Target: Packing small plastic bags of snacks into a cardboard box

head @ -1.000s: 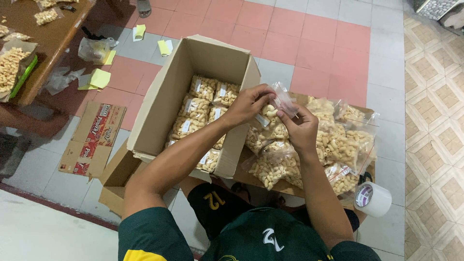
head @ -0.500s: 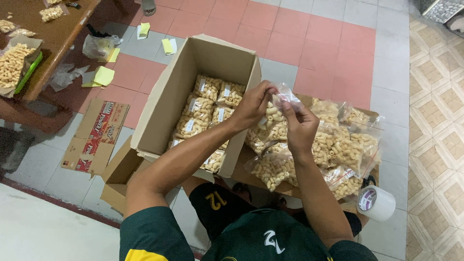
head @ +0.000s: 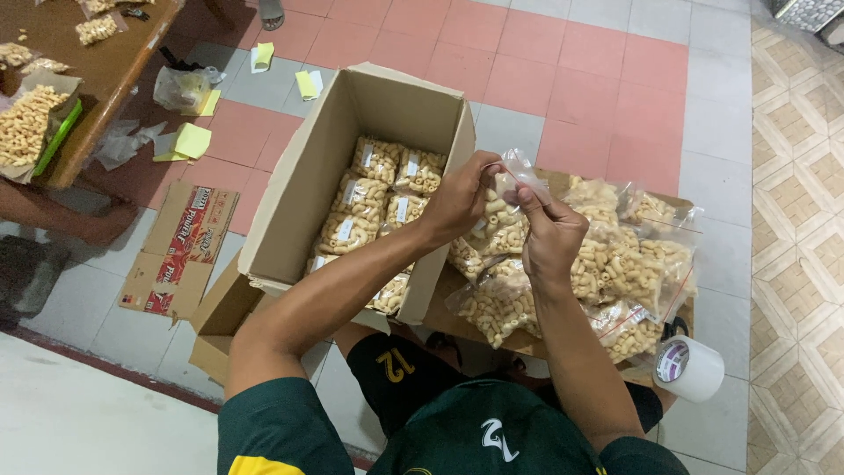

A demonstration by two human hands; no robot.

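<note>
Both hands meet over a clear plastic bag of pale puffed snacks (head: 501, 211). My left hand (head: 460, 200) pinches the bag's top from the left. My right hand (head: 552, 234) grips the bag's top from the right, fingers closed on the plastic. The bag hangs just right of an open cardboard box (head: 299, 193), which holds several labelled snack bags (head: 374, 198) in rows. Below and to the right of my hands lies a pile of more filled snack bags (head: 624, 264) on a flat piece of cardboard.
A roll of clear tape (head: 690, 368) sits at the lower right. A flattened printed carton (head: 180, 251) lies on the tiled floor at left. A brown table (head: 105, 70) at upper left carries loose snacks; yellow paper scraps (head: 192, 141) and plastic litter the floor beside it.
My hands and the bag have stayed in nearly the same place above the pile; the fingers have shifted slightly on the bag's top.
</note>
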